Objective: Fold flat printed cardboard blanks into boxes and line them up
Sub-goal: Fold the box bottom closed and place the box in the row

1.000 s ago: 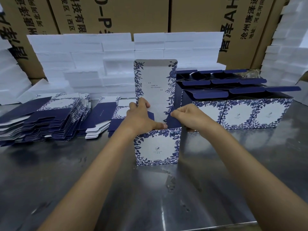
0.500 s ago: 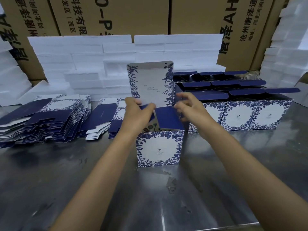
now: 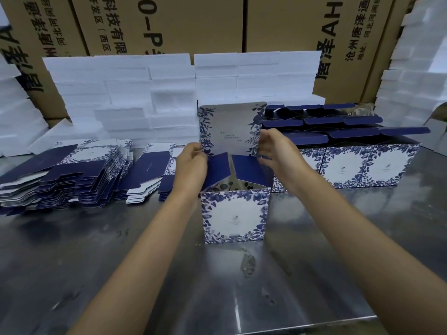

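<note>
Box [image 3: 235,215] count: one half-folded, standing upright on the steel table [image 3: 217,286] at centre; finished boxes [image 3: 346,165] just behind and to its right, three across the front row, with at least two more rows behind showing only open navy flaps. Flat blanks [image 3: 60,175] in two heaps at left, too many to count.

Lid panel [image 3: 231,128] of the centre box stands upright, printed face toward the camera; two navy side flaps [image 3: 246,169] lean inward over the opening. Left hand [image 3: 191,165] grips the lid's left edge where it meets the flap. Right hand [image 3: 275,151] pinches the lid's right edge, fingers curled round it. Hands apart, the lid between them.

White foam blocks [image 3: 145,97] stacked behind, more at both sides. Brown shipping cartons [image 3: 193,22] with black lettering along the back.
</note>
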{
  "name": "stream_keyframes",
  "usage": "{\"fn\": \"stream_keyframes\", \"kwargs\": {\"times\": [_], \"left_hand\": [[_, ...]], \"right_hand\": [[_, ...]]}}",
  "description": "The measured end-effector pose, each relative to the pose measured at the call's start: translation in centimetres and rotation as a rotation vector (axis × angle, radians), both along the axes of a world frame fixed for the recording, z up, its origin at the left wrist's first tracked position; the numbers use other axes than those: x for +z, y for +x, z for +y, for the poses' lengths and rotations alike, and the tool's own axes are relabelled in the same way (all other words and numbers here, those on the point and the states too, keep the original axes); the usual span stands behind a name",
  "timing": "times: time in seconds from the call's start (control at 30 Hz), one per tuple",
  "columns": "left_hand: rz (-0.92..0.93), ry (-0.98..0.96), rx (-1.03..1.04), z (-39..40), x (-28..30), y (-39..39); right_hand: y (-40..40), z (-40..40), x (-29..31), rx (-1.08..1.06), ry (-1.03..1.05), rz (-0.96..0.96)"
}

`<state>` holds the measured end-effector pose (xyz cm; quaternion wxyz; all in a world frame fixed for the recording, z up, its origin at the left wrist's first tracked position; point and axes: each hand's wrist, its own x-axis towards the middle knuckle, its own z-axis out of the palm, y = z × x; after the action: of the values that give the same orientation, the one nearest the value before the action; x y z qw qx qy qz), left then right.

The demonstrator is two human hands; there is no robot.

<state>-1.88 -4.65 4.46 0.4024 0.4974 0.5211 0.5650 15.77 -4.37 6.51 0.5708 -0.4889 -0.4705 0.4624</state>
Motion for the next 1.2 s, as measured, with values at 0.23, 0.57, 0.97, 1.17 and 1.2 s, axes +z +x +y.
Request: {"fn": "stream_keyframes", "kwargs": {"times": [0.23,0.57,0.97,1.17,1.2], "left_hand": [[-0.109,-0.077,0.037,-1.1,-1.8,-0.6],[-0.350,0.049,-0.075,-1.2,-2.6,0.7],[0.354,-0.182,-0.293,0.2,1.5,-1.2],[0.221,-0.202,-0.189,-0.4,0.6,0.4],[0.193,-0.204,-0.180,-0.4,0.4,0.5]], "right_hand": [[0.9,-0.8,-2.1,-0.032,-0.091,-0.320],[-0.2,-2.0,-3.0,0.163,-0.132,-0.055],[-2.2,-0.5,0.0,0.151,-0.120,-0.614],[-2.3,0.0,-1.3,0.077,-0.063,-0.568],[-2.3,0.1,-1.4,0.070,-0.047,-0.559]]}}
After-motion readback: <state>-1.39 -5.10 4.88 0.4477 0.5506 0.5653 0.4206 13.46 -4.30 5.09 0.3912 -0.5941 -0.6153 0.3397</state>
